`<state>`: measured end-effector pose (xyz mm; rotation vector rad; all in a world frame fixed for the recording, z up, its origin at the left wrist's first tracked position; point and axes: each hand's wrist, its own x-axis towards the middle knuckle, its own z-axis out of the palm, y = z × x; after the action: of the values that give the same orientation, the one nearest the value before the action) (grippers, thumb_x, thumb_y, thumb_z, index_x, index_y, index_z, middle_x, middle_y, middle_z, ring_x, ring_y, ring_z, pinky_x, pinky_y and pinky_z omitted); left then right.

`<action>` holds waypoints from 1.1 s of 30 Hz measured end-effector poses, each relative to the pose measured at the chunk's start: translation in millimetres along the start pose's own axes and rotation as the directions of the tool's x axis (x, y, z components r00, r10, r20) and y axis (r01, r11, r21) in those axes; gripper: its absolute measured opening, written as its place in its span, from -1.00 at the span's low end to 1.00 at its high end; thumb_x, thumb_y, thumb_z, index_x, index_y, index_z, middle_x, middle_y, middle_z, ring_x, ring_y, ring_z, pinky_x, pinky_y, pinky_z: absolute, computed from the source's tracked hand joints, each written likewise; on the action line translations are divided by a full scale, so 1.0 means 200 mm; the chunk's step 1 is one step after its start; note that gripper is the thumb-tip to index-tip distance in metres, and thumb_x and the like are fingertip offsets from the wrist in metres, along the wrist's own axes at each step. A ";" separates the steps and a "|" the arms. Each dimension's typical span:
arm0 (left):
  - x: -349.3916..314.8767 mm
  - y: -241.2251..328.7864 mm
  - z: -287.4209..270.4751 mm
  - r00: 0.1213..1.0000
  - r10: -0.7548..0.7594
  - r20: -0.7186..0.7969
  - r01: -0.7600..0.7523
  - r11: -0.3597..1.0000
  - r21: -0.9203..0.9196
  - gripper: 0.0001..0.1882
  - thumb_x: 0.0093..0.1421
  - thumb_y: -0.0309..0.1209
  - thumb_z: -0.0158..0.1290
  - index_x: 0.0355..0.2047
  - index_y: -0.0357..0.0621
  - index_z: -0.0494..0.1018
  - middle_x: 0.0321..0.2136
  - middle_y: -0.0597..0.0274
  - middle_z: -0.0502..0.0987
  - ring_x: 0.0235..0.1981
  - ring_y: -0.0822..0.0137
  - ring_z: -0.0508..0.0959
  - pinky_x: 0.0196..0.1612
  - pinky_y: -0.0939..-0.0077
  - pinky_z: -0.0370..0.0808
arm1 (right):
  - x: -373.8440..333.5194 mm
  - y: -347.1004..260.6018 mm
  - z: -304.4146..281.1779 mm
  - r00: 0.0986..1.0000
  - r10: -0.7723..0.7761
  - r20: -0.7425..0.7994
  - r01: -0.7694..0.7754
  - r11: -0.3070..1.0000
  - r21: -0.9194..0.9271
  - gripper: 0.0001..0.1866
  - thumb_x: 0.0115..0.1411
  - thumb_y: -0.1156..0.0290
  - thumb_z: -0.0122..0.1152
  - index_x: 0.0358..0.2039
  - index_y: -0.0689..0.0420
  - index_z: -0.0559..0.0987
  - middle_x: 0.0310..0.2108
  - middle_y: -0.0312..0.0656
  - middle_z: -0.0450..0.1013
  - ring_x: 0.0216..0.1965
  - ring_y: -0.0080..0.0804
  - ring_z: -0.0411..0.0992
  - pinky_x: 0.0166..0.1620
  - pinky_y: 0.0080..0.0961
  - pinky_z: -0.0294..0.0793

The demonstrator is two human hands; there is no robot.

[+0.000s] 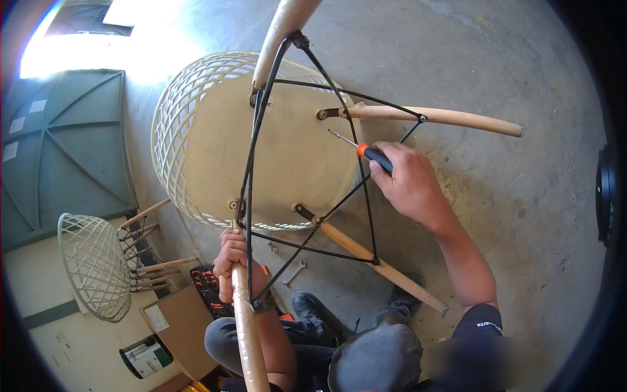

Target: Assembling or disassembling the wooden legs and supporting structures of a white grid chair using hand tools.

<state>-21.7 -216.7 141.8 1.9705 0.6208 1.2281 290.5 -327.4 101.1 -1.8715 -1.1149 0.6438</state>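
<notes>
A pale chair seat [281, 157] with a lattice back shows its underside, with wooden legs and black metal rods standing out from it. My left hand [232, 255] is closed round the near left chair leg [247, 333], close to where that leg meets the seat. In my right hand [411, 179] is a screwdriver [375, 157] with a black and orange handle. Its tip points up and left, over the seat and a little below the black bracket [332, 114] of the upper right leg [450, 117]. The tip appears apart from the bracket's screw.
A spanner [295, 273] and small metal parts [273, 247] lie on the concrete floor [509, 215] below the seat. A tool case [208, 287] and a cardboard box [176, 320] stand at lower left. Another lattice chair [95, 268] is farther left, near green metal doors [65, 150].
</notes>
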 end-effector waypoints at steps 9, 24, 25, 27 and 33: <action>0.05 0.03 0.02 0.999 -0.036 -0.022 0.036 0.999 -0.017 -0.60 -0.04 -0.05 -0.12 -0.72 -0.13 0.22 -0.70 0.17 0.29 -0.53 0.31 0.24 -0.28 0.37 0.23 | 0.04 0.09 0.08 0.994 0.040 -0.106 -0.042 0.999 -0.014 -0.77 0.22 0.34 0.20 -0.24 0.27 0.58 -0.39 0.09 0.53 -0.31 0.11 0.53 -0.22 -0.04 0.49; -0.02 -0.09 -0.06 0.998 0.057 0.027 -0.057 0.998 0.001 -0.43 0.22 0.03 -0.26 -0.66 -0.23 0.32 -0.64 0.07 0.41 -0.50 0.17 0.39 -0.14 0.18 0.33 | -0.31 0.00 0.07 0.983 0.152 -0.106 -0.117 0.952 0.282 -0.70 0.25 0.34 0.22 -0.09 0.27 0.59 -0.30 0.08 0.60 -0.26 -0.03 0.60 -0.18 -0.26 0.54; 0.00 -0.03 -0.03 0.998 0.056 -0.009 -0.056 0.998 0.030 -0.44 0.21 0.02 -0.25 -0.65 -0.23 0.34 -0.63 0.08 0.42 -0.48 0.17 0.40 -0.09 0.16 0.34 | -0.34 0.02 0.06 0.981 0.130 -0.143 -0.075 0.940 0.334 -0.68 0.27 0.33 0.21 -0.07 0.28 0.58 -0.31 0.04 0.61 -0.30 -0.12 0.62 -0.20 -0.31 0.54; -0.01 0.02 0.00 0.997 -0.053 -0.054 0.052 0.998 -0.025 -0.48 0.16 -0.02 -0.22 -0.56 -0.27 0.42 -0.51 0.04 0.50 -0.36 0.15 0.48 0.13 0.05 0.33 | -0.38 0.04 -0.01 0.970 0.213 -0.120 -0.143 0.891 0.431 -0.68 0.29 0.33 0.19 -0.05 0.29 0.58 -0.34 -0.05 0.60 -0.37 -0.26 0.58 -0.26 -0.39 0.54; -0.16 0.04 -0.06 0.792 -0.305 -0.529 0.368 0.930 0.016 -0.54 0.26 -0.22 -0.16 -0.05 -0.33 0.48 -0.03 0.03 0.52 0.08 0.17 0.45 0.21 0.24 0.31 | -0.56 -0.07 -0.08 0.900 0.426 -0.087 -0.218 0.615 0.758 -0.67 0.34 0.32 0.10 0.01 0.25 0.56 -0.40 -0.20 0.52 -0.56 -0.64 0.38 -0.48 -0.69 0.41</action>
<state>-46.2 -240.0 134.0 1.5083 1.2875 1.5208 244.5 -429.2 122.3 -1.3667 -0.2301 0.8633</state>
